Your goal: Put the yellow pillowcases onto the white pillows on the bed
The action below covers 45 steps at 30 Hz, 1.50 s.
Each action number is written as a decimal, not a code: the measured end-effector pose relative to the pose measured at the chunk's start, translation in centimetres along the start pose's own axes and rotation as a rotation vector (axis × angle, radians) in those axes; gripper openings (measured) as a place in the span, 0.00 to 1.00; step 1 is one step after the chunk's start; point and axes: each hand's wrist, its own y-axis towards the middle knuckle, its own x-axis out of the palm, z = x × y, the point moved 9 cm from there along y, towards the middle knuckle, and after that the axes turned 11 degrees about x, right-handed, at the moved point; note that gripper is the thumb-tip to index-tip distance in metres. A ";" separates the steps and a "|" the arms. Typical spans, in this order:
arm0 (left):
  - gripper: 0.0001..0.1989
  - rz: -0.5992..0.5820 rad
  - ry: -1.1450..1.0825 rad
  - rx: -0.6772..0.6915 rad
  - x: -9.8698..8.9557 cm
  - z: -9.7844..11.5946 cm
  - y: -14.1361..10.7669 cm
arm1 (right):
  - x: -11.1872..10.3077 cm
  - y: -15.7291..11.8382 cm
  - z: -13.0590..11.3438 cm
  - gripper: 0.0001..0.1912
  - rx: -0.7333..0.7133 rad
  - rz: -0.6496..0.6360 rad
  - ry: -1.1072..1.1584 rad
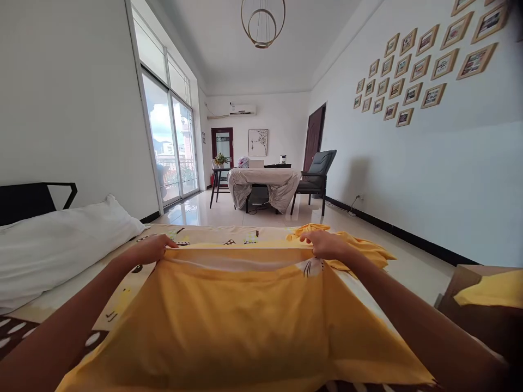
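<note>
A yellow cloth [241,321] hangs stretched between my two hands above the bed. Its upper edge is pulled straight, and a paler layer shows just below that edge. My left hand [154,248] pinches the upper left corner. At the upper right, my right hand [324,244] is closed on the same edge, near some printed whisker-like lines. Beneath and beyond the cloth lies a cream patterned sheet [204,235]. Another bunched yellow fabric [363,249] rests beside and behind my right hand.
A white pillow [61,247] lies at the left. At the lower right is a brown box-like surface with yellow fabric [496,288] on it. Farther off stand a covered table [263,177] and a dark chair [316,177].
</note>
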 end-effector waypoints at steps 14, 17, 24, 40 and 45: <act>0.25 -0.018 -0.075 0.015 6.1 0.4 -3.7 | 2.3 -4.4 -3.9 0.21 -0.203 -0.039 0.124; 0.25 0.033 -0.123 0.194 5.4 5.0 -5.1 | 0.9 -7.8 -7.8 0.17 -0.404 -0.076 0.344; 0.22 -0.111 -0.210 0.518 6.8 16.9 -4.6 | 3.8 -10.6 -15.4 0.21 -0.612 -0.068 0.144; 0.21 -0.092 -0.280 0.256 10.3 11.6 -3.4 | 4.1 -8.4 -12.9 0.12 -0.428 0.045 0.283; 0.18 0.038 -0.314 0.182 11.4 10.2 -2.0 | 7.6 -6.0 -11.4 0.14 -0.246 0.004 0.183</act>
